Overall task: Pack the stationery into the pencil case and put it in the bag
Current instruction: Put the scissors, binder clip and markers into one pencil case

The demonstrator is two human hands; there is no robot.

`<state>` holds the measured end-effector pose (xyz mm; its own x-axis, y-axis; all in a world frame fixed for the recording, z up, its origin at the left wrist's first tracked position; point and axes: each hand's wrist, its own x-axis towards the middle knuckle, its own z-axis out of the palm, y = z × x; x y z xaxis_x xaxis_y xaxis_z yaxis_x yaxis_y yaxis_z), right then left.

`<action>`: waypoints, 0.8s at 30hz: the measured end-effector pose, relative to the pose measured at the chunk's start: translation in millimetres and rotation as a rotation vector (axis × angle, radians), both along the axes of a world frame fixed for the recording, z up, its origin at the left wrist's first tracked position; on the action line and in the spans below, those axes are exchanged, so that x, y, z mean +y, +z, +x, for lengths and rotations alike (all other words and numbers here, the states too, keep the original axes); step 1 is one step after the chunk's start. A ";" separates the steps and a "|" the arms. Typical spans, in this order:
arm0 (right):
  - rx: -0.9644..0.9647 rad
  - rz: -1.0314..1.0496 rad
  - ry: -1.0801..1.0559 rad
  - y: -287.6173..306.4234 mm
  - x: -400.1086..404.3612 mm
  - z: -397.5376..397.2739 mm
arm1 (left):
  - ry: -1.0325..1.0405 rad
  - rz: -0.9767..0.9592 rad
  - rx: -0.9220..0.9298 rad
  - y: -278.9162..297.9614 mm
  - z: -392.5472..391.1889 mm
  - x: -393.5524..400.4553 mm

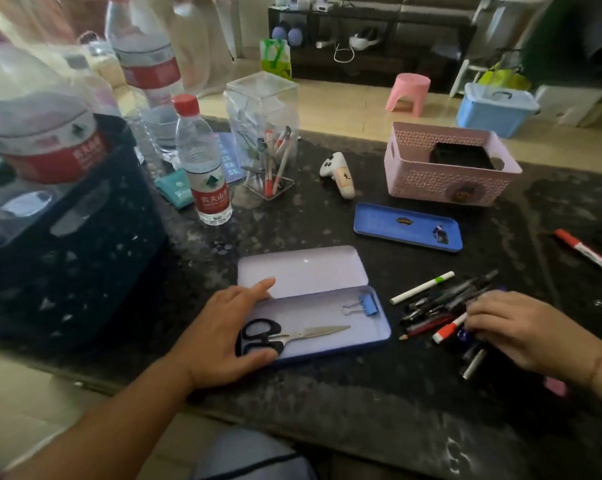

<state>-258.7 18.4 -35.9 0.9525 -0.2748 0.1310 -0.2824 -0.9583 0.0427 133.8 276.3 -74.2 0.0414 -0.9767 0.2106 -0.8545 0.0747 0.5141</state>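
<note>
The right hand (521, 332) lies on the heap of pens (445, 306), and this heap is the thing the coming move depends on. The pens lie under and just beyond the fingers (479, 315) of that hand, with their long axes running from near-left to far-right, so almost across the fingers. The fingers are curled down among the pens and seem to gather them, but whether they already hold one I cannot tell, because the picture is blurred there. A red-capped marker (448, 330) sticks out to the left of these fingers, and a white pen (422, 287) lies beyond them, a little apart from the heap.

The pencil case (372, 336) is open on the desk (327, 393), to the left of the right hand and near it, with its long axis running left to right. Inside it lie scissors (292, 336) and a blue binder clip (365, 304). The left hand (226, 336) rests on the left end of the case, fingers spread, thumb on the near rim, steadying it and gripping nothing.

The right hand is the nearer one to the pens, so I judge it should lift them and turn them to lie along the case
</note>
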 end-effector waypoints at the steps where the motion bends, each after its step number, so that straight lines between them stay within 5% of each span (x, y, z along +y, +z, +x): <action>1: 0.025 0.003 -0.006 -1.6 -0.8 -1.9 | -0.002 -0.002 0.004 -0.2 -0.1 0.0; 10: 0.113 0.099 -0.090 21.6 9.8 11.4 | -0.023 -0.034 -0.013 -0.5 -1.7 2.1; 12: -0.058 0.202 -0.193 31.7 13.9 19.7 | -0.006 -0.032 -0.001 0.4 -2.3 2.0; 16: -0.735 0.400 -0.300 59.1 46.4 67.4 | 0.031 0.005 0.033 0.4 -2.0 1.7; 19: -1.037 0.906 -0.477 61.5 89.6 126.8 | 0.041 0.011 0.048 0.9 -1.7 2.0; 21: -0.949 1.179 -0.582 47.7 106.7 159.3 | 0.041 0.004 0.048 0.8 -1.8 2.3; 24: -0.711 1.289 -0.719 24.1 119.7 185.5 | 0.024 -0.016 0.032 -0.1 -1.9 2.2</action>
